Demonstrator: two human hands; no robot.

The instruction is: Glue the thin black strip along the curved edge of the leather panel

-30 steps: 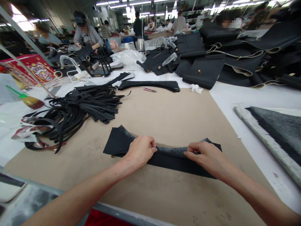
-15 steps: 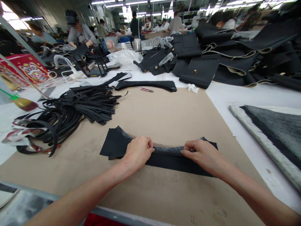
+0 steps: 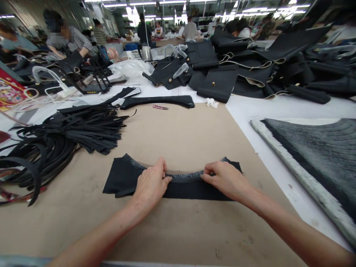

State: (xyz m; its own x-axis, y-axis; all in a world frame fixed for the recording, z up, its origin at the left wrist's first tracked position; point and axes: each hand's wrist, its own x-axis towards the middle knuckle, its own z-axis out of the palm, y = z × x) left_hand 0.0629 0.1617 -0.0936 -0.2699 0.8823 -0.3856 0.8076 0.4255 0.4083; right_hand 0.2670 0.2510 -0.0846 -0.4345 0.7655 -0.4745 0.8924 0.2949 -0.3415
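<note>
A black panel [image 3: 183, 193] with a concave far edge lies flat on the brown board. Grey speckling runs along that curved edge. A narrow black strip [image 3: 186, 178] follows the curve, and an end of it seems to stick out left of my wrist. My left hand [image 3: 152, 178] is closed in a pinch on the strip, left of the middle. To the right, my right hand [image 3: 222, 176] pinches the strip at the same edge. Both sets of fingertips touch the panel, and what lies beneath them is hidden.
Black strips [image 3: 91, 129] lie bundled at left. A stack of curved black pieces [image 3: 158, 101] and pink thread snips [image 3: 160, 107] lie beyond the panel. Black bag pieces [image 3: 217, 83] pile up behind. A grey-coated sheet [image 3: 311, 148] lies at right. A co-worker [image 3: 69, 39] sits far left.
My view has turned slightly right, so everything sits further left. My left thumb and fingers have shifted at the curved edge; both hands stay on the strip.
</note>
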